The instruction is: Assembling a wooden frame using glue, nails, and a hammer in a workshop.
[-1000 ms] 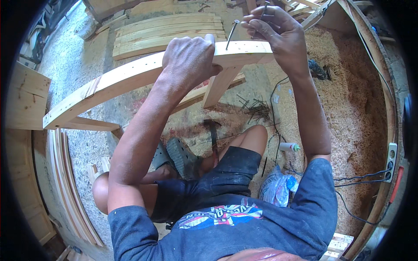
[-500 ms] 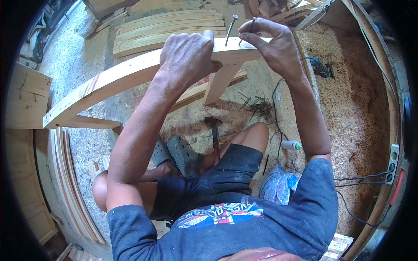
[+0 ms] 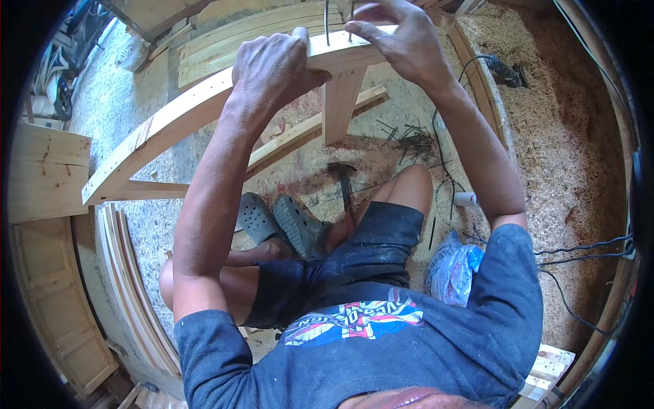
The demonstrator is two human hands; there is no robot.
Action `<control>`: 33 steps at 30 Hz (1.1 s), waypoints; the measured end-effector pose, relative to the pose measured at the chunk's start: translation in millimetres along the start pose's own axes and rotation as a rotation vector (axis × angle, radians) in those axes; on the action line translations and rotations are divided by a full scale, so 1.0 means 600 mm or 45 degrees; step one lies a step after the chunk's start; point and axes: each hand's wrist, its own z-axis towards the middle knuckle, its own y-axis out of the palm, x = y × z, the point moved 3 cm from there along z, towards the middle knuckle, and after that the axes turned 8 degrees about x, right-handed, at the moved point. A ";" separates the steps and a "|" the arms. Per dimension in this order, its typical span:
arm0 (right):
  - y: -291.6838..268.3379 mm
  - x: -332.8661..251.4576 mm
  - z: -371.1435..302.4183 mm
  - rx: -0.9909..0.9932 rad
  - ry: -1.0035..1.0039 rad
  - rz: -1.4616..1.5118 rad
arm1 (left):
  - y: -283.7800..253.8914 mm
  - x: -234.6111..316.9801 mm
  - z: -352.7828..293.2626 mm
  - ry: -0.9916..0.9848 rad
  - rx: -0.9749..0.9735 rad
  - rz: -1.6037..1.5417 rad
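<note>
My left hand [image 3: 271, 71] is wrapped round the top of a long pale wooden beam [image 3: 174, 105], with the thumb along its near side. In the fingers of my right hand [image 3: 402, 48] a thin nail [image 3: 351, 31] is pinched, its lower end at the beam's upper face. Just left of it another nail [image 3: 327, 27] stands upright in the wood, close to my left hand. Below the beam a wooden leg piece [image 3: 338, 112] reaches down towards the floor. A hammer [image 3: 346, 191] lies by my bent leg, touched by neither hand.
Loose nails [image 3: 414, 141] are heaped on the floor beyond my knee. Nearby are a dark cable [image 3: 443, 160], a white bottle [image 3: 466, 199] and a plastic bag [image 3: 453, 276]. Stacked boards [image 3: 252, 44] lie behind the beam; long strips [image 3: 136, 293] lie at left. Shavings [image 3: 558, 150] cover the right side.
The whole view has shifted, so the beam and both hands sit higher in it. My left hand keeps its hold on the beam, and my right hand stays pinched on the nail.
</note>
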 end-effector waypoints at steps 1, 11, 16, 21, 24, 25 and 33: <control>-0.001 0.010 -0.007 0.005 0.000 0.009 | 0.002 -0.005 0.000 0.000 -0.003 0.010; 0.224 0.269 -0.628 -0.672 1.117 -0.723 | 0.005 0.004 0.005 0.046 0.020 0.064; 0.268 0.299 -0.723 -0.755 1.333 -0.615 | 0.008 0.010 0.007 0.030 0.016 0.051; 0.178 0.251 -0.669 -0.264 1.781 -0.046 | 0.011 0.007 0.009 0.032 -0.006 0.057; 0.068 0.162 -0.550 -0.074 1.656 0.357 | 0.000 -0.006 0.003 -0.004 -0.034 0.118; 0.028 0.132 -0.491 -0.141 1.632 0.047 | -0.002 -0.009 -0.002 -0.009 -0.046 0.116; -0.060 0.167 -0.313 0.087 1.196 0.582 | 0.004 0.007 0.004 0.121 0.096 0.114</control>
